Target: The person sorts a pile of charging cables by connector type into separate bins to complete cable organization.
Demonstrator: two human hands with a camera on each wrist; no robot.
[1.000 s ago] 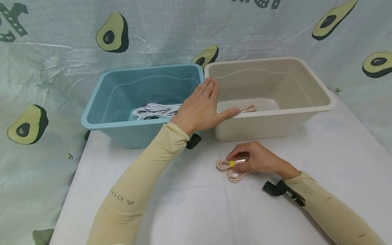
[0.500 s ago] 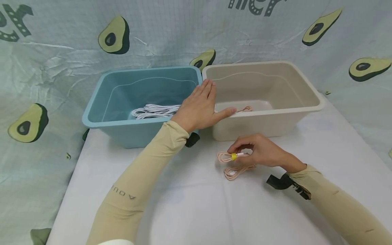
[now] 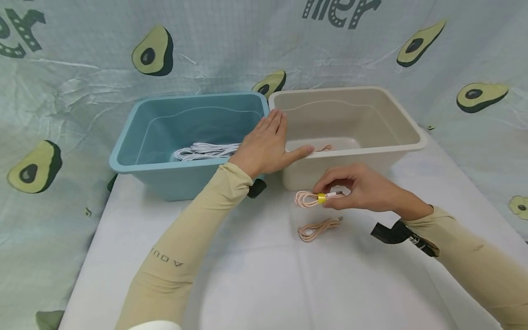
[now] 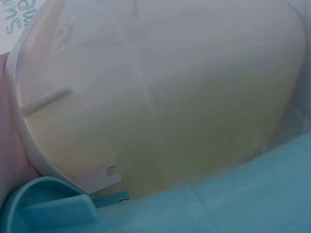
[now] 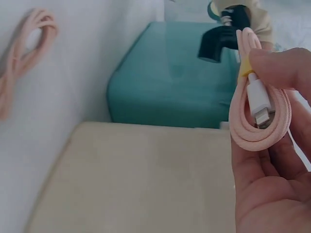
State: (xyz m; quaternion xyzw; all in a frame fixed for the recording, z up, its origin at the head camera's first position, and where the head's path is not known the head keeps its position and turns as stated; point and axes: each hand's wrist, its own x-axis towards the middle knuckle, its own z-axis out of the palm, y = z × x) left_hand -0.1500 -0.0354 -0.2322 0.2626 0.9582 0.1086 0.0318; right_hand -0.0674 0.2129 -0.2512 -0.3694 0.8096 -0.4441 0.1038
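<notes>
My right hand (image 3: 363, 188) pinches a coiled pink charging cable (image 3: 304, 199) between thumb and fingers, above the table in front of the beige bin (image 3: 385, 161). A yellow tie binds this coil, and its white plug with a metal tip shows clearly in the right wrist view. Below lies a second pink cable coil (image 3: 316, 230) on the white cloth. My left hand (image 3: 264, 149) rests with straight fingers across the neighbouring rims of the blue bin (image 3: 152, 179) and the beige bin, its thumb along the beige front rim.
Several white cables (image 3: 206, 150) lie in the blue bin. Part of a pink cable (image 3: 327, 147) shows inside the beige bin, mostly hidden by its front wall. Behind both bins hangs an avocado-print sheet (image 3: 198, 50). A white cloth (image 3: 255, 275) covers the table.
My right hand has lifted the yellow-tied pink cable off the table and carried it up towards the beige bin, leaving the other coil behind. My left hand stays on the rims.
</notes>
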